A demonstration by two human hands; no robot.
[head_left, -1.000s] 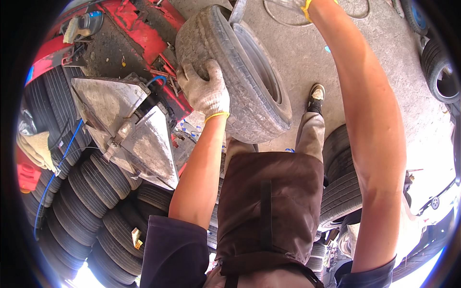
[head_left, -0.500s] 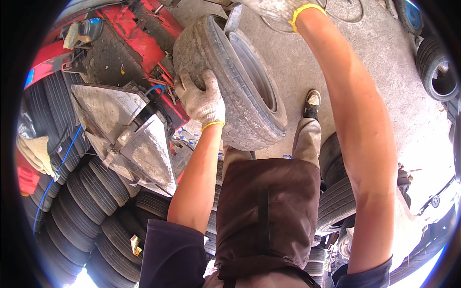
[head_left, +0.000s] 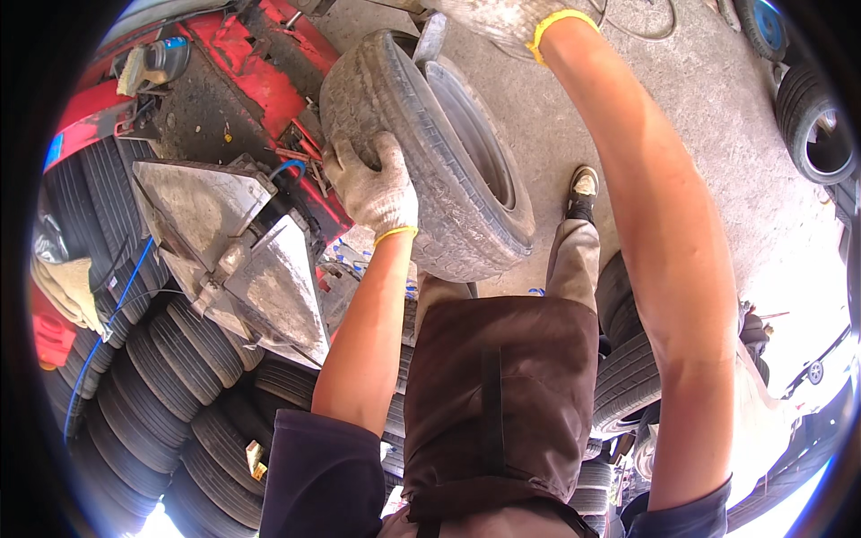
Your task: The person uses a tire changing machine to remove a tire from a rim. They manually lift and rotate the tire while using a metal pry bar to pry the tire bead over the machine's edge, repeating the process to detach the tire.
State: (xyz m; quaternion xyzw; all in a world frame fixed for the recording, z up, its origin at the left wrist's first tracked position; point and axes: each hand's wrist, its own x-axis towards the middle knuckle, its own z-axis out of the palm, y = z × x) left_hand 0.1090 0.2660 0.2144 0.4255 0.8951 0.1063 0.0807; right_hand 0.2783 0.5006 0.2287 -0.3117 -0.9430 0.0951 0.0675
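Note:
A worn, dusty tire [head_left: 404, 170] on a grey wheel rim [head_left: 475, 134] stands tilted on its tread in front of my legs. My left hand [head_left: 369, 184], in a whitish knit glove with a yellow cuff, grips the tire's left side, thumb apart from the fingers. A flat metal blade [head_left: 430, 40] sits against the tire's upper sidewall, by the rim edge. My right hand [head_left: 498, 20], gloved alike, reaches past the tire to the top edge of the picture, near that blade. Its fingers are out of view, so what it holds is hidden.
Left of the tire is a red machine [head_left: 260, 72] with a turntable of worn metal plates [head_left: 229, 242]. A tub with a brush [head_left: 152, 65] rests on it. Stacked tires [head_left: 143, 394] fill the lower left, with a blue hose [head_left: 117, 314] across them. More tires [head_left: 812, 125] stand at right.
My right hand and forearm have shifted slightly left along the top edge. The tire has tipped a touch to the left, and my left hand has moved slightly with it.

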